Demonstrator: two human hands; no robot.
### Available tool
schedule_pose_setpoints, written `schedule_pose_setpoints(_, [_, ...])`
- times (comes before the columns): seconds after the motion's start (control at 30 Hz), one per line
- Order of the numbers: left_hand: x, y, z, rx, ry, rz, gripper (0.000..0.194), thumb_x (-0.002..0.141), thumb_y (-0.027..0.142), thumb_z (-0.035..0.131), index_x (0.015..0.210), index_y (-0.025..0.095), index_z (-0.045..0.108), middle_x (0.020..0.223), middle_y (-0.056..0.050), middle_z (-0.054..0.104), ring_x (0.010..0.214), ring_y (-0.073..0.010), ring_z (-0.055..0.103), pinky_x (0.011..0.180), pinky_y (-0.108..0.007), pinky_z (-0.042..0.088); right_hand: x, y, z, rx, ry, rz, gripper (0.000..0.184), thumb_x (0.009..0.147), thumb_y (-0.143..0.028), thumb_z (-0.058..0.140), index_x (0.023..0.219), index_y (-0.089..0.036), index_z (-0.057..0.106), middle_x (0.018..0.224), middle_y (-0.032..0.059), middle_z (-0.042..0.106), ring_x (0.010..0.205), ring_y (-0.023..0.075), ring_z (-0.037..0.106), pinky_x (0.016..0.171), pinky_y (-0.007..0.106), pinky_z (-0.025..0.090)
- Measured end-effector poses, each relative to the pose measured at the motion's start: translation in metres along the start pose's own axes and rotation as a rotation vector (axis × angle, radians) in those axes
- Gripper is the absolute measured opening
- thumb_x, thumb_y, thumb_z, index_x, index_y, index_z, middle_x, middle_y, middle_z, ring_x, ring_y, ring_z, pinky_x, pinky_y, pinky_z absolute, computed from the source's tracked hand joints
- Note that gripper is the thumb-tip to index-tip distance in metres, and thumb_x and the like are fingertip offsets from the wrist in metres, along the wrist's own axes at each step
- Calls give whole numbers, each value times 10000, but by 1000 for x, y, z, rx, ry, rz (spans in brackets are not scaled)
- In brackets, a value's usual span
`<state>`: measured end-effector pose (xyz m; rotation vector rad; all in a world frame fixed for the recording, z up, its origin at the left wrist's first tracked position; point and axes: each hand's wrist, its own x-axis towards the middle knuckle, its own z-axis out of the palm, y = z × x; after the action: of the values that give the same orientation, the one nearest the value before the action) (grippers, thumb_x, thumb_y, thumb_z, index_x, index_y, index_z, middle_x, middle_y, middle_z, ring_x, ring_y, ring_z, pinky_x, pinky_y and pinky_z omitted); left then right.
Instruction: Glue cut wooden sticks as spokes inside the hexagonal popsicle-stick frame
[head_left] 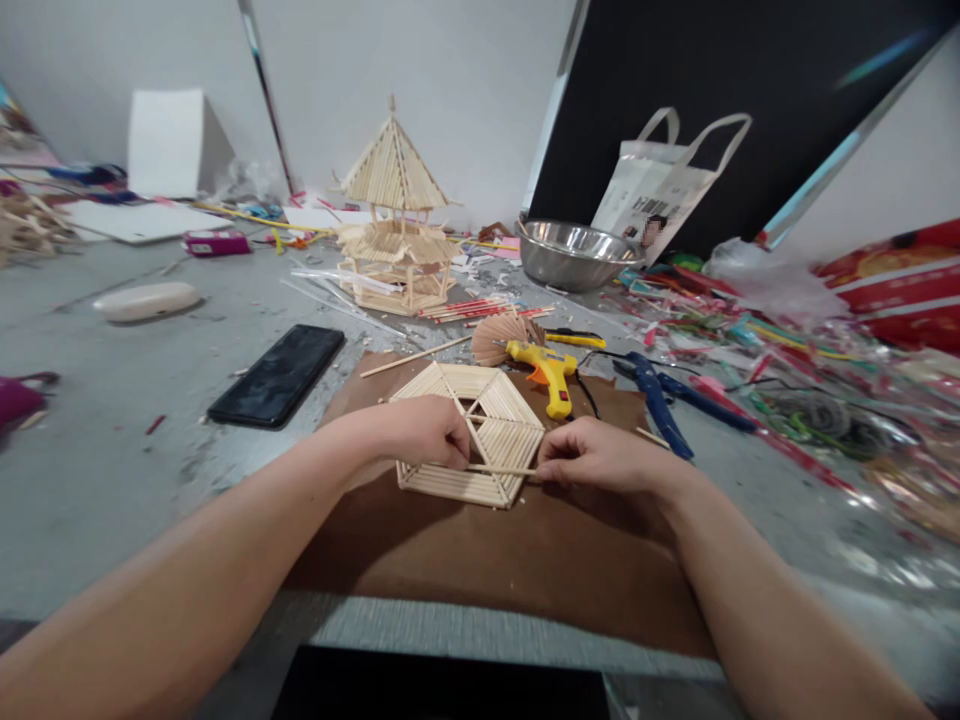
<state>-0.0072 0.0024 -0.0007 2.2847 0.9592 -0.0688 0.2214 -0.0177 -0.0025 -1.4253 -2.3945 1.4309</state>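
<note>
A hexagonal panel of pale wooden sticks (457,487) lies on a brown sheet (480,560). Across its near part runs a single wooden stick (504,470). My right hand (592,455) pinches the stick's right end just beyond the panel's edge. My left hand (431,432) is closed over the panel's left side, its fingertips at the stick's other end. A dark gap shows near the panel's middle, partly hidden by my left hand. Behind my right hand rests a yellow hot glue gun (551,375), close to the panel's far right edge.
A stick-built pavilion (394,215) stands at the back, left of a metal bowl (577,255). A black phone (277,378) lies to the left. Blue-handled pliers (660,400) and a yellow cutter (576,340) are on the right, near tangled plastic strips (795,400). Loose sticks (472,310) lie before the pavilion.
</note>
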Motion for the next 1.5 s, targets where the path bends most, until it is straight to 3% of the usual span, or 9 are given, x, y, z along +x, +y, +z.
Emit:
schedule_pose_setpoints(0.93, [2, 5, 6, 100, 58, -57, 278, 635, 400, 485, 682, 194, 667, 578, 4, 606, 501, -89, 459, 451, -190, 286, 0, 1, 1, -71, -29, 2, 212, 687, -350, 525, 670, -142, 563, 639, 7, 559, 567, 94, 472, 502, 202, 338])
schedule_pose_setpoints(1.5, [3, 3, 5, 48, 48, -24, 229, 620, 329, 503, 731, 207, 663, 621, 20, 624, 539, -93, 494, 478, -181, 307, 2, 1, 2, -101, -35, 8, 205, 680, -340, 528, 672, -138, 563, 635, 5, 560, 558, 90, 461, 485, 197, 316])
